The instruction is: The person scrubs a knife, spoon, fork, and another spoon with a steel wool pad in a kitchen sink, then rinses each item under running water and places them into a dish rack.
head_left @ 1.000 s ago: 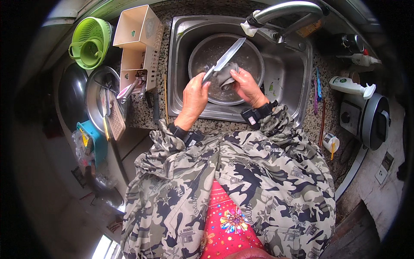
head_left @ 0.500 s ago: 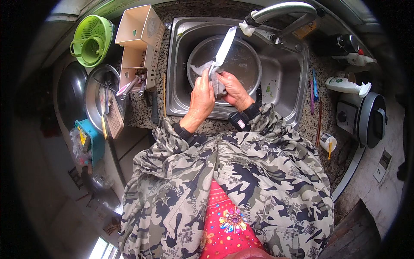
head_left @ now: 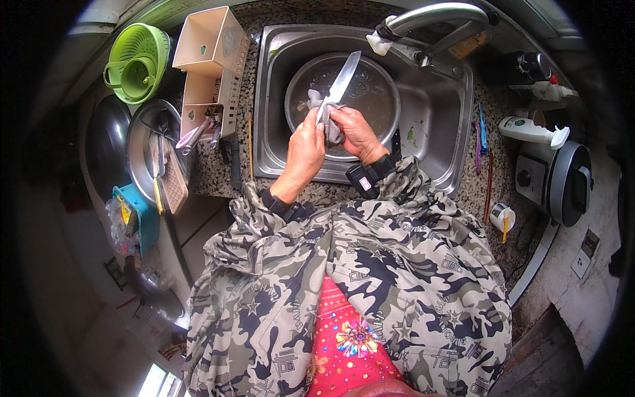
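Over the sink (head_left: pixel 433 106), knife (head_left: pixel 344 78) and grey cloth (head_left: pixel 333 131) held together

Both hands are up and close together on my head feed, above a round metal basin (head_left: pixel 395 109) with murky water in it. Basin sits in the sink's left compartment.

Left hand (head_left: pixel 305 151): fingers closed round the knife's handle end. Right hand (head_left: pixel 360 137): fingers grasping the bunched cloth, which I see wrapped about the base of the blade. One cloth end pokes out left of the blade. Exact finger contact under the folds is hidden from me.

Knife's blade is bare past the cloth, pointing away from the body, leaning a bit right, tip near the basin's far rim in my view. Small green scraps (head_left: pixel 413 135) lie in the sink's right compartment; curved faucet (head_left: pixel 436 14) arches at the back.

Tabletop (head_left: pixel 210 173), left of sink: cream holder (head_left: pixel 228 86) with utensils, green strainer (head_left: pixel 142 56) behind it to the left, thin light stick (head_left: pixel 251 145) just beside the sink. Right side, I get a blue-handled item (head_left: pixel 483 129), a brown stick (head_left: pixel 489 185), a white spray bottle (head_left: pixel 529 131) and a white cup (head_left: pixel 503 216).
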Demonstrator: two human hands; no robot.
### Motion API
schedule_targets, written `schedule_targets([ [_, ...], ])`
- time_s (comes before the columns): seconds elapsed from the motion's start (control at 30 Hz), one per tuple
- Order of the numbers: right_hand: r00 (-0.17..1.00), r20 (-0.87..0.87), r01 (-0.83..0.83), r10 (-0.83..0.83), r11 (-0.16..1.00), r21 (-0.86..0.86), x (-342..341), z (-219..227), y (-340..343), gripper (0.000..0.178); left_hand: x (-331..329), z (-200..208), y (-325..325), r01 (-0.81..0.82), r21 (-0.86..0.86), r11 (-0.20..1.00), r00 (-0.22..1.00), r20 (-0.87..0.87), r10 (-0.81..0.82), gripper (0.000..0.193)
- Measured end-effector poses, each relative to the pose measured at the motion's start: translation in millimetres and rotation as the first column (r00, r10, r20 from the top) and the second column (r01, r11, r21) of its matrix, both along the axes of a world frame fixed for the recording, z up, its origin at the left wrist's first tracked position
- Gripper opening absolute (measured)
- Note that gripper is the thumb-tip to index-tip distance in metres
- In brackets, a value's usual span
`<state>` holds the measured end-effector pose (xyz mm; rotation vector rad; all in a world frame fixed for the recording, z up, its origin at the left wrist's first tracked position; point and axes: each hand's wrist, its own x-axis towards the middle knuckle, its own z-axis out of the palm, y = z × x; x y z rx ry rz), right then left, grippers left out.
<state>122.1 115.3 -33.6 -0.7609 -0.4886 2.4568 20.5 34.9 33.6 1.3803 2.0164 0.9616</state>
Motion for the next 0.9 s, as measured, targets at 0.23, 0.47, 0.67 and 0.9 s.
schedule_targets([
  [0.23, 1.0, -0.029, -0.007, 0.008, 0.999, 0.049, 1.1, 0.1, 2.4, 0.02, -6.4, 5.1, 0.9, -0.036, -0.036, 0.999, 0.978, 0.205, 0.043, 0.029],
  [0.47, 0.999, -0.041, -0.016, 0.02, 0.997, 0.08, 1.3, 5.8, 0.2, 0.022, -19.3, 9.6, 2.1, -0.019, -0.268, 0.963, 0.495, 0.835, 0.242, 0.032],
  [0.67, 0.987, -0.158, 0.024, -0.022, 1.0, 0.008, 1.7, 20.0, 1.7, 0.022, -19.4, 10.4, 0.4, -0.028, -0.221, 0.975, 0.416, 0.884, 0.212, 0.033],
  [0.9, 0.995, -0.091, 0.033, -0.032, 0.999, 0.014, 1.8, 10.5, 3.0, 0.015, -8.8, -8.0, 1.2, 0.009, -0.1, 0.995, 0.875, 0.483, 0.041, 0.036],
])
